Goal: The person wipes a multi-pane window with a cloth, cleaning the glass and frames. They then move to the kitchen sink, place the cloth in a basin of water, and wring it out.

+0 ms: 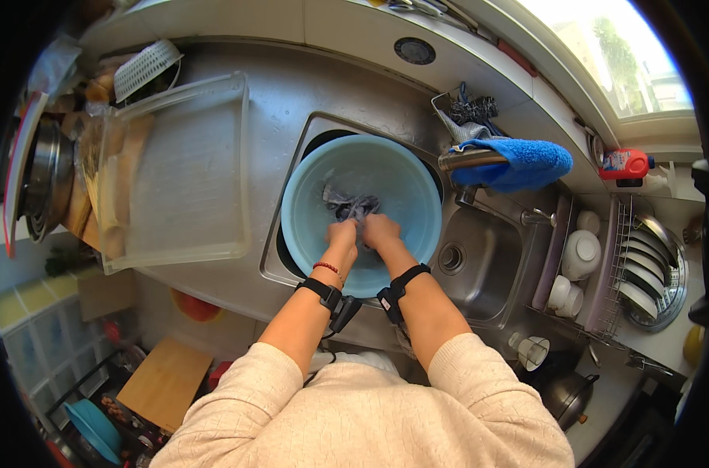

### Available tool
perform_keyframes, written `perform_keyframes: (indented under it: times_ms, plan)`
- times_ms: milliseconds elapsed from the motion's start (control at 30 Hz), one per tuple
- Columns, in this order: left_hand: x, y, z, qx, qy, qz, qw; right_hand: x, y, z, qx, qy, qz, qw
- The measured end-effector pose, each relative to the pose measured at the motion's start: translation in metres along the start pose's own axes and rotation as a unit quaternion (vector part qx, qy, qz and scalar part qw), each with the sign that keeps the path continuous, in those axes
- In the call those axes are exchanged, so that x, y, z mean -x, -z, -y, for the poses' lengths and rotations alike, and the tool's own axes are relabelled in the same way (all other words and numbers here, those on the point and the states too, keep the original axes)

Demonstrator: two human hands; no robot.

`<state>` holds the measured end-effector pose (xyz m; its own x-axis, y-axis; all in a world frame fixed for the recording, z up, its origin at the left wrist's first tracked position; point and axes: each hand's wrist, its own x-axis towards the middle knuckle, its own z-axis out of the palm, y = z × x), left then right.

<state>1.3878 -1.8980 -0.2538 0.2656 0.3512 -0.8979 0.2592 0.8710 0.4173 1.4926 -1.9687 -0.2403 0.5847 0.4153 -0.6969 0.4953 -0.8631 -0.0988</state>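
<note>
A light blue plastic basin (296, 175) sits in the left bowl of a stainless steel double sink (272, 257). Inside it lies a crumpled grey cloth (350, 202), apparently wet. My left hand (341, 237) and my right hand (381, 230) are close together low in the basin, both gripping the cloth at its near end. The fingertips are partly hidden by the hands themselves. A red bead bracelet and a black strap circle my left wrist; another black strap is on my right.
A blue towel (512, 164) hangs over the faucet (474, 159), right of the basin. Beyond stands a wire dish rack (615, 257) with bowls and plates. A translucent plastic box lid (185, 175) lies on the left counter. A wooden board (166, 383) is below left.
</note>
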Motion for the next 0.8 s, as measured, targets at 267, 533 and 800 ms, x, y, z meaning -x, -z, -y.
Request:
perform_keyframes:
  times_ms: [267, 533, 800]
  plan:
    - [-0.044, -0.011, 0.023, 0.061, -0.005, -0.078, 0.995, 0.006, -0.001, 0.006, -0.189, 0.000, -0.091, 0.978]
    - [0.002, -0.005, -0.024, 0.265, 0.078, 0.200, 0.940, 0.065, 0.042, 0.016, -0.352, 0.225, 0.006, 0.909]
    - [-0.006, -0.028, -0.009, 0.354, 0.105, 0.179, 0.912, 0.070, 0.056, 0.038, -0.263, 0.161, -0.083, 0.948]
